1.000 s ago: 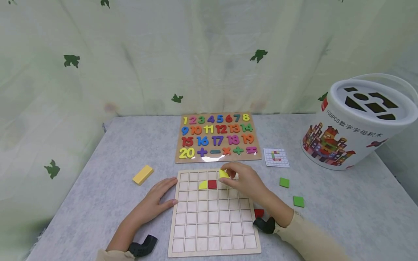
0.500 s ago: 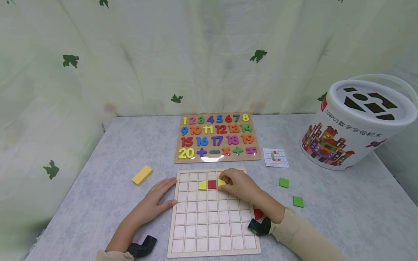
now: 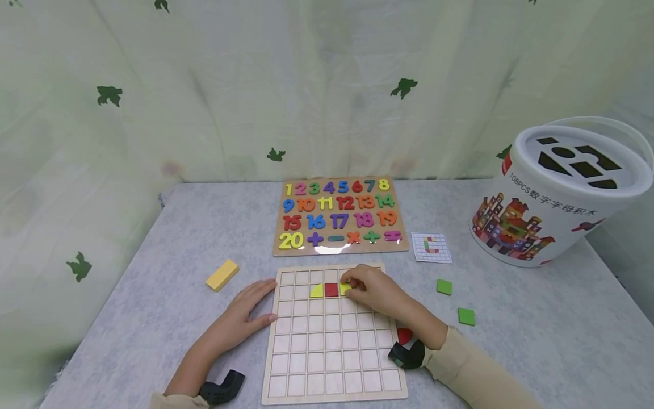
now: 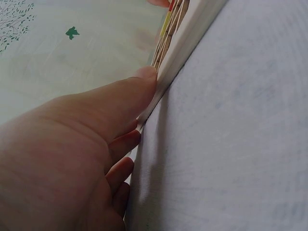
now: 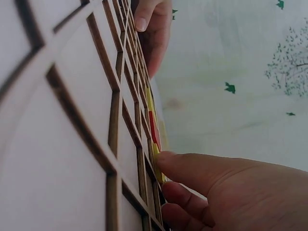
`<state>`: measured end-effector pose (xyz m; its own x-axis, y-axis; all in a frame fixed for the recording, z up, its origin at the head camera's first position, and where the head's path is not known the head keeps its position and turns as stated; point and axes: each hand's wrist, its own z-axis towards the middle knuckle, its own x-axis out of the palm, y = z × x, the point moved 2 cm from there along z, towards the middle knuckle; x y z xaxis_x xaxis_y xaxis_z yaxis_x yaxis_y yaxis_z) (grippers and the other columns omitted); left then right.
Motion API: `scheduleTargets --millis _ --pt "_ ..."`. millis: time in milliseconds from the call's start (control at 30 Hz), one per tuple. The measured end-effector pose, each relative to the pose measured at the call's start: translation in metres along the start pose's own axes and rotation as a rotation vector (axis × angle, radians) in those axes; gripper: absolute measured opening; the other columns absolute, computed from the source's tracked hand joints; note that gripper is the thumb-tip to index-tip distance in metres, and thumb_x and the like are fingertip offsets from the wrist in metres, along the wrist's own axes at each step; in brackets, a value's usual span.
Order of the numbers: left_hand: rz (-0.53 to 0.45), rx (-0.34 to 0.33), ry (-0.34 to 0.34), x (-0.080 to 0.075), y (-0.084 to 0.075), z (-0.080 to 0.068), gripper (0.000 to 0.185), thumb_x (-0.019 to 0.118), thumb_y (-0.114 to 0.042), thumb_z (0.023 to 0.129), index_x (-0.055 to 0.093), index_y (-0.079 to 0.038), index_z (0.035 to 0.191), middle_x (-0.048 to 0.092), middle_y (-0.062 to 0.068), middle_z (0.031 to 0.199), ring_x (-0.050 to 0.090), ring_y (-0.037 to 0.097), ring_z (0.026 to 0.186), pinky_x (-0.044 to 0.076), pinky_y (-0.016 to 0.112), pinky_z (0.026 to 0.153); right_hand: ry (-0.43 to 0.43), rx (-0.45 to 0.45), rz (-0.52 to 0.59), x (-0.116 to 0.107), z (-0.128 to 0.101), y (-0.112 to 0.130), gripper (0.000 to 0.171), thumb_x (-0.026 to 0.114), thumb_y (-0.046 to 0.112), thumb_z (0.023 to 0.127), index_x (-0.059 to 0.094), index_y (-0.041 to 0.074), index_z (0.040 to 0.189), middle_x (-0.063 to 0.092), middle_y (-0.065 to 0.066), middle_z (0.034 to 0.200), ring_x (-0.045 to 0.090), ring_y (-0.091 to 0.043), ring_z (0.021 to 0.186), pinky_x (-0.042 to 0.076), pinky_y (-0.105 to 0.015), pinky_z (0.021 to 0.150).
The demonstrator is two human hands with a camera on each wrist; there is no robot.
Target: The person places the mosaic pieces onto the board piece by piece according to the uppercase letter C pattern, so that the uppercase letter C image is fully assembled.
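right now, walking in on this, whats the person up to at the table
The person's right hand pinches a small yellow tile at the second row of a pale wooden grid board. A red square tile and a yellow tile with one rounded corner lie left of it in that row. The left hand touches the board's left edge. Whether the pinched tile is fully seated is hard to tell.

The grid board, before the number puzzle, seemingly touches a tile at its right
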<state>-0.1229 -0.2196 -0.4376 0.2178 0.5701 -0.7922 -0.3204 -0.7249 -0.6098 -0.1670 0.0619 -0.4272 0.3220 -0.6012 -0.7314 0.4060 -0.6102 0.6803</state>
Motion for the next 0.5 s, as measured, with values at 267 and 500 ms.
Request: scheduleTargets --millis 267,500 --pt "0.014 -0.011 -0.003 -0.0002 -0.0006 -0.0009 0.063 0.053 -0.045 0.075 0.03 -0.023 0.129 0.027 -0.007 0.13 0.018 0.016 0.12 0.019 0.044 0.094 0.015 0.014 0.013 -0.0008 -0.0008 0.0013 0.02 0.061 0.022 0.076 0.059 0.02 0.095 0.047 0.01 0.075 0.044 -0.008 0.069 0.04 -0.02 0.058" --pt "0.001 -0.015 0.0 0.0001 -0.0004 -0.0008 0.062 0.053 -0.045 0.075 0.03 -0.024 0.129 0.027 -0.007 0.131 0.017 0.016 0.12 0.018 0.044 0.094 0.049 0.028 0.058 -0.0084 -0.0038 0.0038 0.031 0.06 0.028 0.075 0.055 0.017 0.104 0.049 0.007 0.08 0.043 -0.009 0.071 0.041 -0.023 0.057"
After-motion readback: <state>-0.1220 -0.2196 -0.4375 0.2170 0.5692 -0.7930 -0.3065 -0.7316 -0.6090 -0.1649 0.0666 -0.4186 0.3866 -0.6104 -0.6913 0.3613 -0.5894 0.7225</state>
